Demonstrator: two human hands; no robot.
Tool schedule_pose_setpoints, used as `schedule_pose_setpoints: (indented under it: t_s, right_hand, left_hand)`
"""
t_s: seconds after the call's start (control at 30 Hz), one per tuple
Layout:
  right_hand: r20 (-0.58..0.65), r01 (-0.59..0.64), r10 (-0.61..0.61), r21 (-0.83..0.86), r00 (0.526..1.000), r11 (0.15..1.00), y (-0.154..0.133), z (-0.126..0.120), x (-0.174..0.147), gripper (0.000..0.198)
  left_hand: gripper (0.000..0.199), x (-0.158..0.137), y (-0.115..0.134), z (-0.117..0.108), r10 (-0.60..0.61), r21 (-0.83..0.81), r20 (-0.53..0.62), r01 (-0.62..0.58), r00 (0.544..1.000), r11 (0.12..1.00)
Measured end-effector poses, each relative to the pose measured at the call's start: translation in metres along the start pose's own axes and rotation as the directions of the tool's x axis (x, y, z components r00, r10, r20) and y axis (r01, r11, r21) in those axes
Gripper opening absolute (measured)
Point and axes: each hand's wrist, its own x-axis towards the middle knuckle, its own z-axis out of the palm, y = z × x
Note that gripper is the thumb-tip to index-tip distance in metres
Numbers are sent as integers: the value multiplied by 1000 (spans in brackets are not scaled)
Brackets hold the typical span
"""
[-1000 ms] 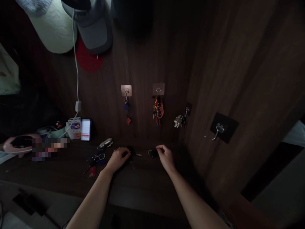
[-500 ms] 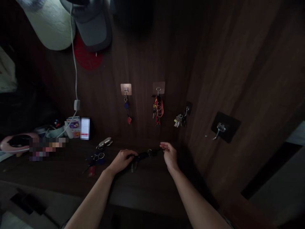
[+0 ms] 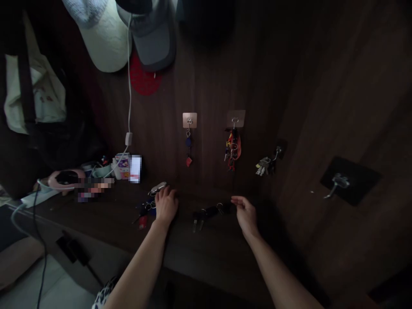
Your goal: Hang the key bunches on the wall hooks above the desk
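Observation:
My left hand (image 3: 166, 205) lies low over the dark shelf, palm down with its fingers stretched out. It is beside a silver pocket knife (image 3: 157, 189) and a bunch of keys with rings and a blue piece (image 3: 150, 206); a red tag (image 3: 142, 222) lies just below. Part of that bunch is hidden by the hand. Between my hands rests a black key strap (image 3: 210, 211) with rings and two keys (image 3: 198, 225). At its right end is my right hand (image 3: 246, 214), fingers extended; I cannot tell whether the fingertips touch the strap.
On the back wall hang a keychain with a red tag (image 3: 188, 161) and a red lanyard with keys (image 3: 237, 146). More keys (image 3: 264, 166) hang near the corner. A bare hook (image 3: 339, 180) is on the right wall. Caps (image 3: 152, 43), a white cable (image 3: 129, 86) and boxes (image 3: 122, 166) are left.
My left hand has let go of the black key strap and moved left to the pocket knife and the other keys. My right hand stays by the strap's end. The view has swung left.

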Motion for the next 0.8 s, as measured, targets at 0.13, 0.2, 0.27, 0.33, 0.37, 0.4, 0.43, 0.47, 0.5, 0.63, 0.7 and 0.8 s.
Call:
schedule_pose_setpoints:
  t_s: [0.13,0.2,0.27,0.33,0.37,0.4,0.43,0.47,0.5,0.63,0.7,0.8]
  right_hand:
    - [6,-2,2,-17,1000,1000,-1,-1,-1,20]
    - [7,-10,10,-15,1000,1000,-1,-1,-1,20]
    - [5,-20,20,-11,1000,1000,-1,-1,0,20]
    - [6,-23,23,-14,1000,1000,0,-1,0,20]
    - [7,-19,19,-19,1000,1000,0,-1,0,20]
    - [10,-12,12,-26,1000,1000,0,0,0,20]
    - [12,-6,6,-33,1000,999,0,0,0,21]
    - [12,0,0,-40,1000,999,0,0,0,21]
    - [13,3,-2,-47,1000,999,0,0,0,22]
    - [17,13,-12,-51,1000,999,0,0,0,23]
    - [16,18,-17,-50,1000,999,0,0,0,23]
    - [10,14,-14,-59,1000,998,0,0,0,23]
  left_hand:
    - [52,7,-23,0,-284,127,-26,285,958,950]
    - [56,10,-29,0,-342,126,5,339,940,932]
    - [54,12,-31,1,-323,113,33,317,946,942]
    - [50,11,-28,2,-237,90,46,232,970,968]
    - [48,10,-24,2,-182,78,46,178,982,981]
    - [46,8,-20,2,-121,65,46,118,992,991]
    - [44,6,-16,3,-55,51,45,53,997,997]
    - [41,3,-10,3,17,32,46,-18,999,999]
    - [39,1,-5,3,91,7,52,-92,994,996]
    - [39,-8,19,6,397,-193,149,-367,906,910]
    - [40,-10,29,7,508,-310,177,-442,843,842]
    - [35,-11,37,5,557,-387,177,-463,811,797]
